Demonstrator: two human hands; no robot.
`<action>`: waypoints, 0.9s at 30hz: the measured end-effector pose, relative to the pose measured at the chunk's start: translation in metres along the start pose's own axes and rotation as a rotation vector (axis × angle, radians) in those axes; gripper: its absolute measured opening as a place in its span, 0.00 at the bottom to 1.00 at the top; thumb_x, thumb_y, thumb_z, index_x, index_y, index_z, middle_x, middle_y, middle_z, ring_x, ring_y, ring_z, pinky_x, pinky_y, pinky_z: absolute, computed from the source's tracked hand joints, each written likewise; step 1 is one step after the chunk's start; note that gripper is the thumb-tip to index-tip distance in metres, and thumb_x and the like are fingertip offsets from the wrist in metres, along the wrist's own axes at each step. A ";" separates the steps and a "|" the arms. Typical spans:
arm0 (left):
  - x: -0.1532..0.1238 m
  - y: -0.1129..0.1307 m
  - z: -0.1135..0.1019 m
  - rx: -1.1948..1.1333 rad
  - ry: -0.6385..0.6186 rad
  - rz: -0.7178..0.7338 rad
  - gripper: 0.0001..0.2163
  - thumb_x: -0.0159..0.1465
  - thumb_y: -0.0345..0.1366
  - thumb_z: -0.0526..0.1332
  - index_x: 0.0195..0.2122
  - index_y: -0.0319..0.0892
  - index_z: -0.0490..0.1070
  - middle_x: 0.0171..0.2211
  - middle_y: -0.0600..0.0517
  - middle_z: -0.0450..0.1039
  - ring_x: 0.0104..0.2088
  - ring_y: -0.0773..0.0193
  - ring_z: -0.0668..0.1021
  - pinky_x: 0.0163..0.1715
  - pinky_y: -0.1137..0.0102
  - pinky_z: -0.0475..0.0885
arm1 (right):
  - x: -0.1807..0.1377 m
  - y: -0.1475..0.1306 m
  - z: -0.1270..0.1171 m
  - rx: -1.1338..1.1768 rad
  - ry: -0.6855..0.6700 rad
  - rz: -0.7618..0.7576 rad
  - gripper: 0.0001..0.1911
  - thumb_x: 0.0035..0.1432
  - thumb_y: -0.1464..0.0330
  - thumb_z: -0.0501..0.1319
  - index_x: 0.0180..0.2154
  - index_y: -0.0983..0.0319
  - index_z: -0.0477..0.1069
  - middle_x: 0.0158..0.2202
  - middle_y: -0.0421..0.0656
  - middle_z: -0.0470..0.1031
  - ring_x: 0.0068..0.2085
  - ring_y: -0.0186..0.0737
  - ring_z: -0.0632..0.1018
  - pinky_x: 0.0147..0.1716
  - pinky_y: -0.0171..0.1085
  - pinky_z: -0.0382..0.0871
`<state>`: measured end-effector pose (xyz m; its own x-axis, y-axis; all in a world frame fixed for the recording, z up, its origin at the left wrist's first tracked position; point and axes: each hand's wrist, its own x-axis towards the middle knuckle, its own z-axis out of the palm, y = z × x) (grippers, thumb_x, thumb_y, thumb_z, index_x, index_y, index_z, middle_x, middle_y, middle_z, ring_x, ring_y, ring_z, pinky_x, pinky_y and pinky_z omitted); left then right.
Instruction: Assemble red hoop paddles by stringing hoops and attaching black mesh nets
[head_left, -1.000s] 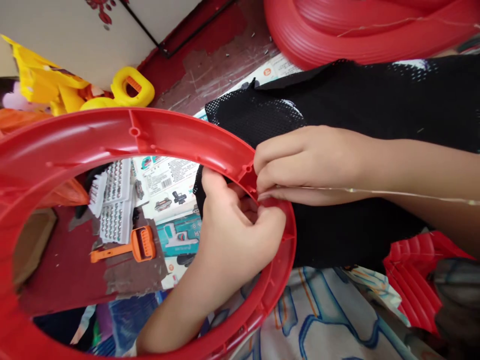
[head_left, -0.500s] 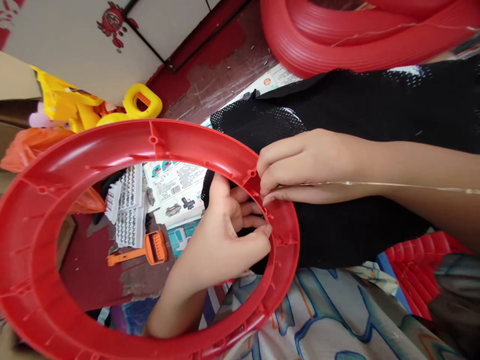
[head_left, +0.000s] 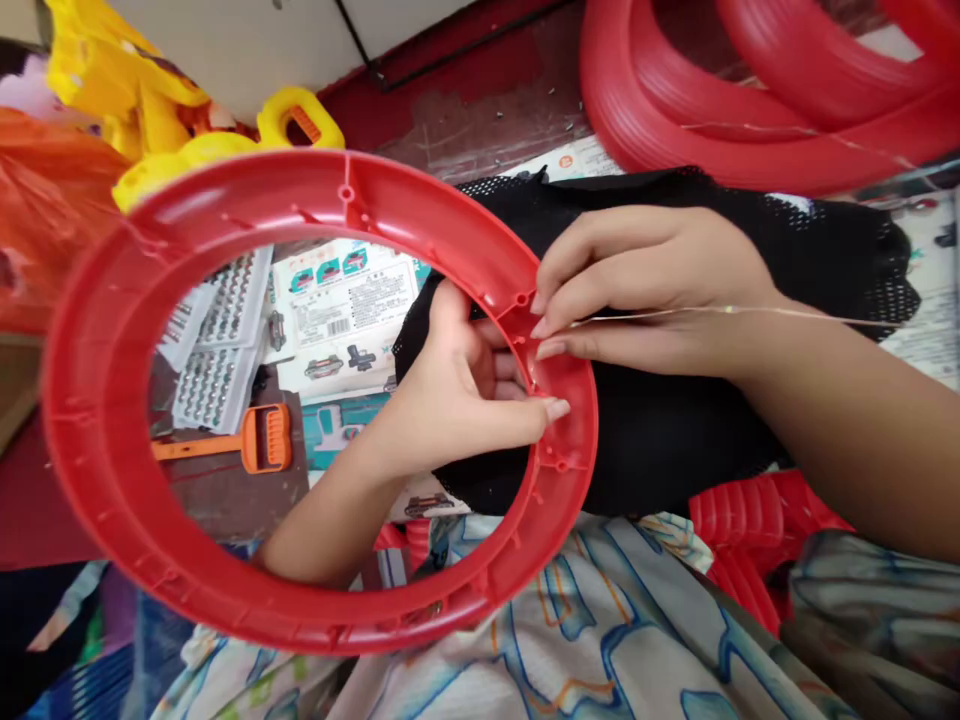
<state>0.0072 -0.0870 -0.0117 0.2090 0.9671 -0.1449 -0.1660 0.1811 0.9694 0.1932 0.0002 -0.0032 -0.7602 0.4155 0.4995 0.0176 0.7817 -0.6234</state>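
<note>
- The red ring (head_left: 97,410), glossy hard plastic, is held tilted above the person's lap, its open channel crossed by thin ribs and small round posts.
- The left hand (head_left: 457,400) reaches through the hole and clasps the ring's inner edge, thumb in the channel, fingers curled behind.
- The right hand (head_left: 660,270) is at the channel's right side, fingertips and thumb gathered close together; whether they pinch tightly, I cannot tell.
- A strand (head_left: 729,310), hair-thin and bearing a tiny bead, runs between that thumb and fingers, then rightward past the wrist.
- Below spreads soft, creased clothing (head_left: 600,640), pale with blue and orange outlines.
- Ribbed red pieces (head_left: 735,510) lie at lower right.
- Matte black cloth (head_left: 660,440), mesh at its edges, lies under both hands.
- Through the hole show a flat orange handle (head_left: 266,438), clear trays (head_left: 217,375) with rows of silvery dots, and printed card (head_left: 345,310).
- Farther off are a crinkled orange bag (head_left: 52,220), a smooth yellow piece (head_left: 172,165) and grooved red hoops (head_left: 637,110).
</note>
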 end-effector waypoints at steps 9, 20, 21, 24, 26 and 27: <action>0.002 -0.014 0.017 -0.337 -0.141 -0.074 0.29 0.58 0.43 0.69 0.53 0.58 0.51 0.49 0.55 0.72 0.39 0.56 0.84 0.38 0.53 0.82 | -0.001 -0.003 0.002 -0.024 0.068 -0.073 0.05 0.63 0.70 0.62 0.36 0.65 0.76 0.38 0.39 0.71 0.39 0.26 0.73 0.41 0.26 0.69; -0.003 -0.014 0.008 -0.105 -0.275 -0.012 0.31 0.65 0.32 0.61 0.61 0.53 0.42 0.37 0.53 0.74 0.34 0.60 0.83 0.35 0.62 0.82 | 0.001 -0.010 -0.002 -0.122 0.049 -0.167 0.03 0.62 0.68 0.63 0.37 0.58 0.76 0.44 0.43 0.72 0.48 0.38 0.73 0.53 0.41 0.69; -0.004 -0.013 0.009 -0.057 -0.275 -0.004 0.28 0.66 0.31 0.59 0.60 0.52 0.43 0.37 0.54 0.73 0.34 0.62 0.83 0.36 0.64 0.82 | 0.001 -0.009 -0.001 -0.147 0.046 -0.164 0.02 0.61 0.67 0.64 0.36 0.57 0.76 0.46 0.43 0.72 0.50 0.40 0.72 0.55 0.43 0.68; -0.006 -0.012 0.013 0.073 -0.245 0.033 0.23 0.67 0.29 0.55 0.57 0.48 0.44 0.35 0.53 0.72 0.33 0.64 0.81 0.35 0.68 0.80 | 0.000 -0.006 0.002 -0.171 0.050 -0.118 0.03 0.60 0.65 0.66 0.37 0.54 0.77 0.56 0.42 0.66 0.59 0.46 0.68 0.61 0.49 0.64; -0.006 -0.012 0.015 0.113 -0.221 0.039 0.24 0.66 0.28 0.54 0.58 0.46 0.43 0.34 0.53 0.72 0.32 0.64 0.80 0.34 0.68 0.79 | 0.000 -0.003 0.005 -0.130 0.055 -0.098 0.03 0.59 0.64 0.66 0.37 0.54 0.77 0.59 0.41 0.62 0.63 0.47 0.65 0.64 0.48 0.62; -0.006 -0.012 0.016 0.116 -0.214 0.030 0.24 0.66 0.28 0.54 0.59 0.46 0.42 0.33 0.53 0.72 0.32 0.64 0.79 0.34 0.68 0.79 | -0.001 -0.002 0.007 -0.098 0.055 -0.087 0.03 0.58 0.65 0.67 0.37 0.54 0.77 0.60 0.41 0.61 0.63 0.47 0.64 0.64 0.47 0.62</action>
<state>0.0229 -0.0979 -0.0194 0.4067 0.9098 -0.0826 -0.0657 0.1193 0.9907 0.1891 -0.0048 -0.0064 -0.7252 0.3666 0.5828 0.0187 0.8567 -0.5155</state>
